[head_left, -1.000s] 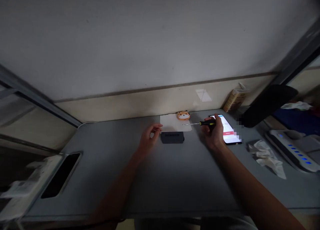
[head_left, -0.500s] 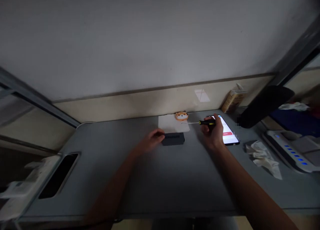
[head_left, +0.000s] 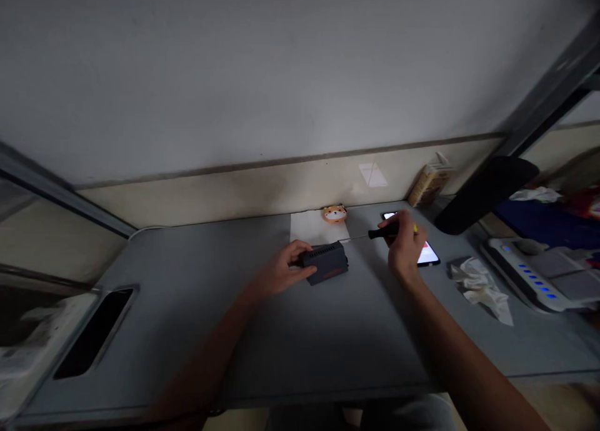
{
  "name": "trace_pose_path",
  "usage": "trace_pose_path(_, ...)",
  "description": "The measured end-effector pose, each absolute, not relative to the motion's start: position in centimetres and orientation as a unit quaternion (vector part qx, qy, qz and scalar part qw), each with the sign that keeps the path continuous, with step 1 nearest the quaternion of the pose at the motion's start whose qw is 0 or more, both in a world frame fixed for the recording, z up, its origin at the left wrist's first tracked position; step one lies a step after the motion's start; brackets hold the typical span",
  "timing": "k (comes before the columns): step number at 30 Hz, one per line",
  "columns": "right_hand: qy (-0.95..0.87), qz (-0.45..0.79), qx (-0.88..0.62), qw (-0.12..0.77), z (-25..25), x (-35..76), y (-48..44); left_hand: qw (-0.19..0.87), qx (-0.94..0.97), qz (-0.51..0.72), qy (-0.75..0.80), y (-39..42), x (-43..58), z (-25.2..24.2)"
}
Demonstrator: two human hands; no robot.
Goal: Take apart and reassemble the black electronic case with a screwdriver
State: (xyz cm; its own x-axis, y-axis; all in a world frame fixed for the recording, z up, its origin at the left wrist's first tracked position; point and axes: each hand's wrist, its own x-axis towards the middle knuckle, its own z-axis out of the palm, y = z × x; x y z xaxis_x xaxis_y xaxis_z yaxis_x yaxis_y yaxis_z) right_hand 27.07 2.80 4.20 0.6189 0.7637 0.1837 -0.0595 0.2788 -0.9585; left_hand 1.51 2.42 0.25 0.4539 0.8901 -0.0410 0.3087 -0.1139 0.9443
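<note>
My left hand (head_left: 291, 268) grips the left end of a small dark box-shaped device (head_left: 327, 265) with a row of vent slots along its top edge and a faint red marking on its front. The device is tilted on the grey desk (head_left: 197, 306). My right hand (head_left: 405, 247) is closed around the black handle of a screwdriver (head_left: 380, 232). Its thin shaft points left, and the tip is at the device's top right edge; whether it touches I cannot tell. Behind the device lies a white paper sheet (head_left: 304, 226) with an orange dog-face item (head_left: 334, 213) on it.
A lit phone (head_left: 427, 255) lies partly under my right hand. Farther right are crumpled tissue (head_left: 480, 287), a power strip (head_left: 520, 275) with blue lights, a black cylinder (head_left: 485, 193) and a carton (head_left: 429, 184). A dark-screened phone (head_left: 96, 334) lies at the left edge.
My left hand has taken a fuller hold of the device and tilted it, so more of its front shows. The screwdriver's tip has come to the device's top edge.
</note>
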Motion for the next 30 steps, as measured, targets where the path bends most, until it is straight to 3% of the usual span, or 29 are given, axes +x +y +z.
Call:
trace_pose_path(4, -0.39, 0.192, -0.519, 0.736, 4.8, 27.8, 1.8, 0.442, 0.702, 0.299, 0.473, 3.0, 1.8, -0.1)
trace_pose_path(12, -0.617, 0.26, -0.465, 0.579, 5.4, 26.2, -0.1, 0.293, 0.786, 0.302, 0.452, 3.2, 1.9, -0.4)
trace_pose_path(20, -0.657, 0.237, -0.435, 0.569, 4.7, 25.1, -0.3, 0.286, 0.801, 0.286, 0.442, 3.2, 1.8, -0.8)
trace_pose_path(30, -0.779, 0.065, -0.286, 0.554, 3.1, 22.4, -1.2, 0.252, 0.818, 0.287, 0.43, 3.1, 2.0, -0.9)
